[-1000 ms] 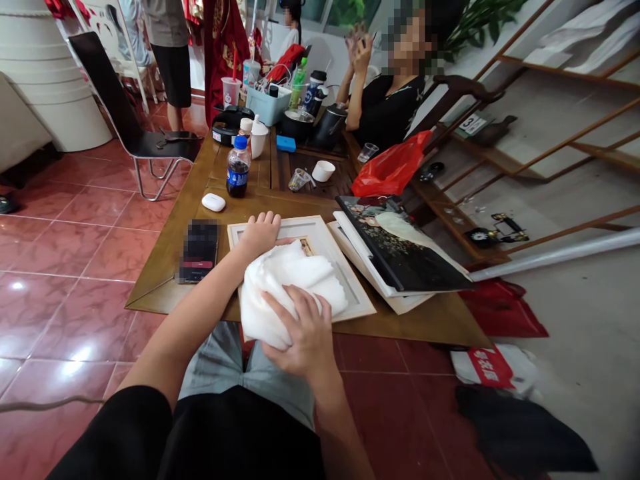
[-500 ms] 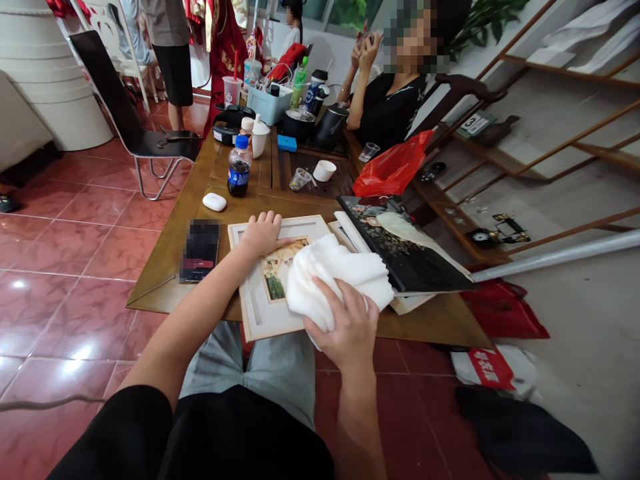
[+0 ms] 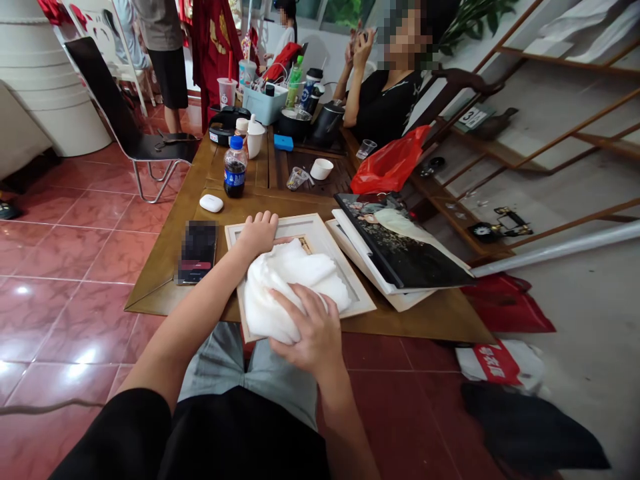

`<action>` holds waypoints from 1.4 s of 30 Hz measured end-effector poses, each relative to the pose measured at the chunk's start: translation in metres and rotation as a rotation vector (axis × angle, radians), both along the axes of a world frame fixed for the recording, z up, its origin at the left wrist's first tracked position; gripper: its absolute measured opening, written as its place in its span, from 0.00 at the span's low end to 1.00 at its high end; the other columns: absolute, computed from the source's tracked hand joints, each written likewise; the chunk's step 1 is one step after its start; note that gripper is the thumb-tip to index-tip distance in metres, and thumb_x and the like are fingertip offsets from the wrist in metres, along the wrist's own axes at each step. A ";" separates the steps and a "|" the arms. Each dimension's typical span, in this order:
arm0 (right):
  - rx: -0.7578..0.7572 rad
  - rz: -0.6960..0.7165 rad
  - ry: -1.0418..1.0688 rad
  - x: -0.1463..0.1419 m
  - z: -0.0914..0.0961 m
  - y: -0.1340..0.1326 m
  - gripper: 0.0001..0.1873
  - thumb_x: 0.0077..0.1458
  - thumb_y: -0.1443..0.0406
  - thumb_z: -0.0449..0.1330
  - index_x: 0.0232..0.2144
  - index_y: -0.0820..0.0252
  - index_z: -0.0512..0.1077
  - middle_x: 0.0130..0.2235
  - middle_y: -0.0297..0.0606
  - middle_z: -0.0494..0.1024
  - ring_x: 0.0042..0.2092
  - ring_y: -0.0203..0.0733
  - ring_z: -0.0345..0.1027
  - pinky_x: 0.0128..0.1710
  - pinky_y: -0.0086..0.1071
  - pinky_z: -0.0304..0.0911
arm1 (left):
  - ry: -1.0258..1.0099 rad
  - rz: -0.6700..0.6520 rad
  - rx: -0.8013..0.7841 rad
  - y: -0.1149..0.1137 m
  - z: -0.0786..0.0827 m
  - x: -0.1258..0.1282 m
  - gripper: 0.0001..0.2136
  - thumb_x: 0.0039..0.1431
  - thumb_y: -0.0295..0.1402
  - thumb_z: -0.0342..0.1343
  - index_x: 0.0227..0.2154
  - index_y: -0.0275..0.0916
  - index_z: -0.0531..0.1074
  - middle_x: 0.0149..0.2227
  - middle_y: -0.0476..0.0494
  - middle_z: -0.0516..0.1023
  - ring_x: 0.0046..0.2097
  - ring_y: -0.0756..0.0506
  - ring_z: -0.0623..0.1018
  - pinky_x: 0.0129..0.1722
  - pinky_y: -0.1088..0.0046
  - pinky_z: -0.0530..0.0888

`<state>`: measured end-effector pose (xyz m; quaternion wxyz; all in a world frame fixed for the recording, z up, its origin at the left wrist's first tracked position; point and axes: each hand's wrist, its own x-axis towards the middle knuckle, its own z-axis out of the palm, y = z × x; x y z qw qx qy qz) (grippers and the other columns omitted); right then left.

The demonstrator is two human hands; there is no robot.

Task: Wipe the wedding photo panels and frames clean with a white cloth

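Observation:
A pale wooden picture frame (image 3: 361, 305) lies flat near the table's front edge, its picture mostly covered. My right hand (image 3: 310, 330) grips a bunched white cloth (image 3: 295, 283), which rests over the frame's left and middle part. My left hand (image 3: 259, 233) lies on the frame's upper left, fingers stretched towards the far edge and thumb pointing right. Just right of the frame is a stack of flat boards, topped by a dark photo panel (image 3: 405, 243). A phone (image 3: 197, 253) lies to the left of my left forearm.
On the wooden table (image 3: 165, 267) stand a cola bottle (image 3: 235, 170), a white earbud case (image 3: 211, 203), a paper cup (image 3: 321, 169) and a red plastic bag (image 3: 390, 160). Behind them is a light blue basket (image 3: 263, 105). Another person (image 3: 387, 100) sits at the far right, holding up a device.
My right hand has slid the white cloth left across the frame. It now covers most of the picture and bares the frame's right side. My left hand stays on the frame.

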<state>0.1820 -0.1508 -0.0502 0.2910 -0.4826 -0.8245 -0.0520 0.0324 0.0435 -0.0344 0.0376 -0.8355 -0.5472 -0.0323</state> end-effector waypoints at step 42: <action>-0.082 -0.002 -0.039 -0.003 0.006 -0.001 0.36 0.55 0.48 0.62 0.64 0.48 0.68 0.61 0.47 0.72 0.60 0.58 0.65 0.60 0.51 0.52 | -0.016 -0.002 -0.006 -0.001 0.002 -0.001 0.32 0.72 0.56 0.36 0.59 0.31 0.66 0.59 0.24 0.72 0.60 0.32 0.72 0.54 0.58 0.67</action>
